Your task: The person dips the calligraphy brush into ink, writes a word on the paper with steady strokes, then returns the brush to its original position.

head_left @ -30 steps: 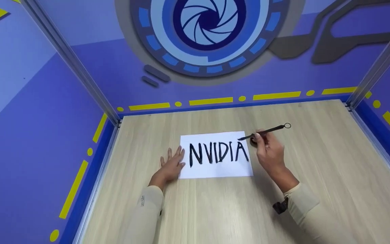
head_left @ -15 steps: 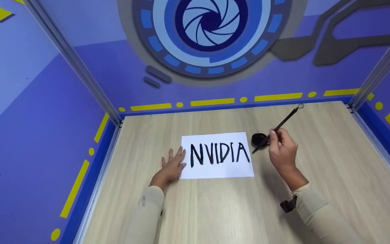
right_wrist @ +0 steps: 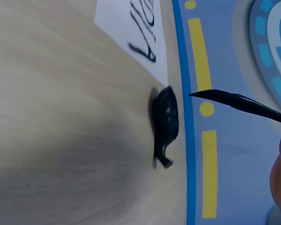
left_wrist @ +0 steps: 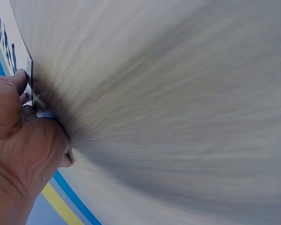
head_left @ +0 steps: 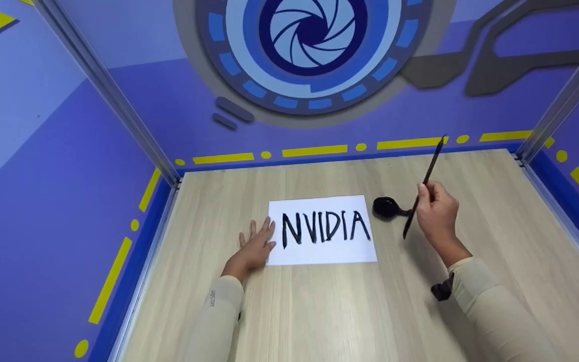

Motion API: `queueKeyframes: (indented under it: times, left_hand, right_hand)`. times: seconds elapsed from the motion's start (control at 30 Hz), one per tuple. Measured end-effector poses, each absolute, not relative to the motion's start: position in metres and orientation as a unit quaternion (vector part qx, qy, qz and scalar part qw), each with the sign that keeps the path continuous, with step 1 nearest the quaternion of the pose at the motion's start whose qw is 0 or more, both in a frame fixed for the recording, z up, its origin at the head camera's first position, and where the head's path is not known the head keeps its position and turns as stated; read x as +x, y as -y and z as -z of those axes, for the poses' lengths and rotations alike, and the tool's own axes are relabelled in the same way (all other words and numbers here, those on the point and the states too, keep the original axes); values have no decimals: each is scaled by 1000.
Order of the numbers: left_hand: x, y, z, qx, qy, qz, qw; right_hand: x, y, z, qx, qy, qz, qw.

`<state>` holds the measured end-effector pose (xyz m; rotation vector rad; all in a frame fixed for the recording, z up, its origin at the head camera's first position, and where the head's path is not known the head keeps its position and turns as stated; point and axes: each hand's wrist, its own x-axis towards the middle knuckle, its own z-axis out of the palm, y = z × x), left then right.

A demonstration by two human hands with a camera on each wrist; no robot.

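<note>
A white sheet of paper (head_left: 319, 255) lies on the wooden table, with "NVIDIA" in thick black strokes across it. My left hand (head_left: 255, 247) rests on its left edge, fingers spread. To the right of the sheet, my right hand (head_left: 438, 211) pinches a slim black paintbrush (head_left: 431, 168), tip down and raised off the table. The dark pointed brush tip also shows in the right wrist view. Between paper and right hand sits a small black ink dish (head_left: 385, 207) with a short handle. The left wrist view shows the left palm (left_wrist: 28, 150) beside the paper's edge.
The pale wood table (head_left: 299, 311) extends around the paper. Behind it rises a blue and purple back wall (head_left: 143, 110) with yellow marks, and side panels stand left and right. A small black device (head_left: 441, 290) sits at the right wrist.
My right hand has moved right, away from the paper, and the brush has swung from slanted to nearly upright. The ink dish has come into full view. The left hand stays put.
</note>
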<state>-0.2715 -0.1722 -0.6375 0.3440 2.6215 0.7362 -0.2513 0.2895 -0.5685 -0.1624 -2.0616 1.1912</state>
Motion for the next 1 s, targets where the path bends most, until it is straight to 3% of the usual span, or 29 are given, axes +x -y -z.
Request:
queueKeyframes:
  times: [0.33,0.57,0.8,1.0]
  left_hand:
    - [-272,172,641,119,-939,-258,196]
    - [-274,172,639,119,-940,-251,196]
    - [-272,173,638,128,-940,-254,190]
    - [-271,172,638,123,-941,-250,195]
  right_hand:
    - [-288,-325,573,-168,842,-467,213]
    - [-312,-340,576,-182,859,-473,76]
    - [-327,-346,584,-181,866,-466,23]
    - [-335,-349,589,-177,861,-472,-62]
